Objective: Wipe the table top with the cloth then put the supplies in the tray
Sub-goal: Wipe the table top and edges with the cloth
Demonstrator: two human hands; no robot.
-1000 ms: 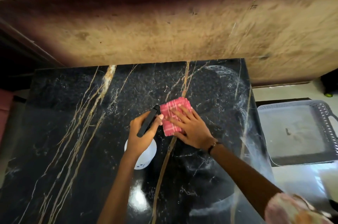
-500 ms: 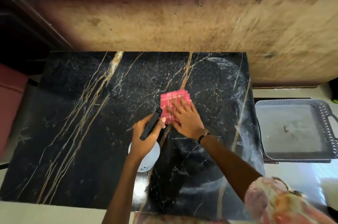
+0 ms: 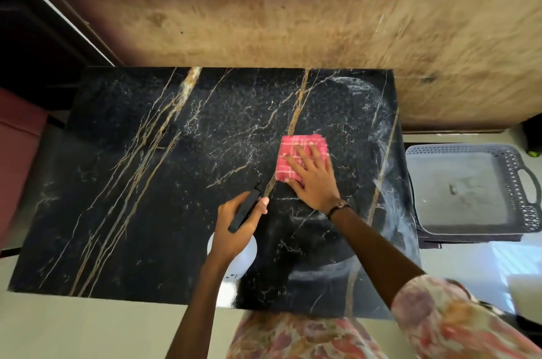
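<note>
A folded pink checked cloth point(image 3: 294, 153) lies flat on the black marble table top point(image 3: 152, 182), right of centre. My right hand point(image 3: 315, 179) presses on the cloth with fingers spread. My left hand point(image 3: 234, 229) grips a white spray bottle point(image 3: 243, 259) with a black nozzle head point(image 3: 245, 209), held above the table's near middle. A grey plastic tray point(image 3: 469, 150) with a lattice rim and handle sits to the right of the table, with nothing in it.
Wet smears arc along the table's right side point(image 3: 390, 153). A brown wooden panel point(image 3: 293, 12) stands behind the table. Something dark red point(image 3: 14, 135) sits at the left edge. Pale floor lies in front.
My right hand has slid the cloth to the right and away from the spray bottle. The camera has pulled back, showing the table's near edge.
</note>
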